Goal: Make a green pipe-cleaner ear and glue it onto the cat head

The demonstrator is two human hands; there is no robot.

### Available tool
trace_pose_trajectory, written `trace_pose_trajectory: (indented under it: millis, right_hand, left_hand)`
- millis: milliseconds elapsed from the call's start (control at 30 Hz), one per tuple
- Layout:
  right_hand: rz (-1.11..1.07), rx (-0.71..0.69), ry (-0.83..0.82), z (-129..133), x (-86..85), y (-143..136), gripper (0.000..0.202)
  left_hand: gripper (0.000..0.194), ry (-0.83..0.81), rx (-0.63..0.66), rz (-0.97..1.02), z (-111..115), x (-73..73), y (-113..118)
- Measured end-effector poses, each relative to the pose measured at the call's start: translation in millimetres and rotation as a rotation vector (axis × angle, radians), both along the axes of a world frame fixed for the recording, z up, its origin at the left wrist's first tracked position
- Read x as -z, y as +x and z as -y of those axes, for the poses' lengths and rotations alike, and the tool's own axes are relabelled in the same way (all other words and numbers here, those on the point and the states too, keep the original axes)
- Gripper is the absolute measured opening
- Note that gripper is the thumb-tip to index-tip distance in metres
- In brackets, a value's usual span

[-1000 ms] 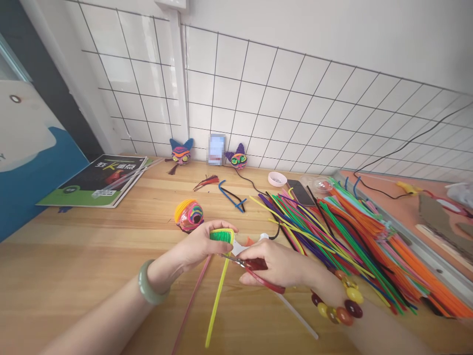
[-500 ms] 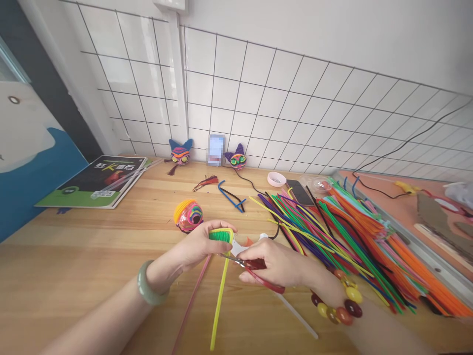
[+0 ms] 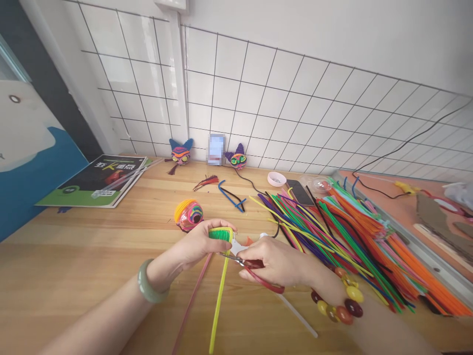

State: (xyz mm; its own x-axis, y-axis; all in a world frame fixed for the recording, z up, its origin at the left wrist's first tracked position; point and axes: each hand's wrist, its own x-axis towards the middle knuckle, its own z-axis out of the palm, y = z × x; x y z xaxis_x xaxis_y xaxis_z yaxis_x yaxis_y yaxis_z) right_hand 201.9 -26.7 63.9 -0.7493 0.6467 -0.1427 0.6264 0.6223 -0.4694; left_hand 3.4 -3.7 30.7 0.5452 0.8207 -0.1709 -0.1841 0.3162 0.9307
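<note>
My left hand pinches a green ear-shaped piece made of pipe cleaner with a yellow edge. From its lower right corner a long yellow pipe cleaner hangs down towards me. My right hand holds red-handled scissors, their blades crossing the yellow pipe cleaner just under the green piece. Whether the blades are fully closed I cannot make out. A pink pipe cleaner lies below my left hand. Beyond that hand sits a round ornament wrapped in orange, pink and teal.
Loose coloured pipe cleaners spread over the right side. Two cat-like masks and a lit screen lean on the wall. A pink bowl, a phone, a red tassel and a magazine lie farther back.
Hardly anything differs. Both hands keep their places, with the scissors still across the yellow pipe cleaner, whose hanging end has shifted very slightly.
</note>
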Motion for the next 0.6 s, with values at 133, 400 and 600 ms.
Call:
trace_pose_trajectory:
  millis: [133, 400, 600]
  right_hand:
    - [0.022, -0.026, 0.101, 1.6, -0.5, -2.3, 0.031]
    - [0.102, -0.034, 0.183, -4.1, -0.9, -6.4, 0.023]
    - [0.142, 0.039, 0.179, -2.6, -15.5, -5.1, 0.019]
  left_hand:
    - [0.034, 0.005, -0.005, -0.013, -1.0, -0.1, -0.7]
    - [0.031, 0.1, -0.07, -0.099, -7.8, 1.4, -5.6]
    - [0.032, 0.155, -0.232, -0.086, -16.4, 3.8, -11.3]
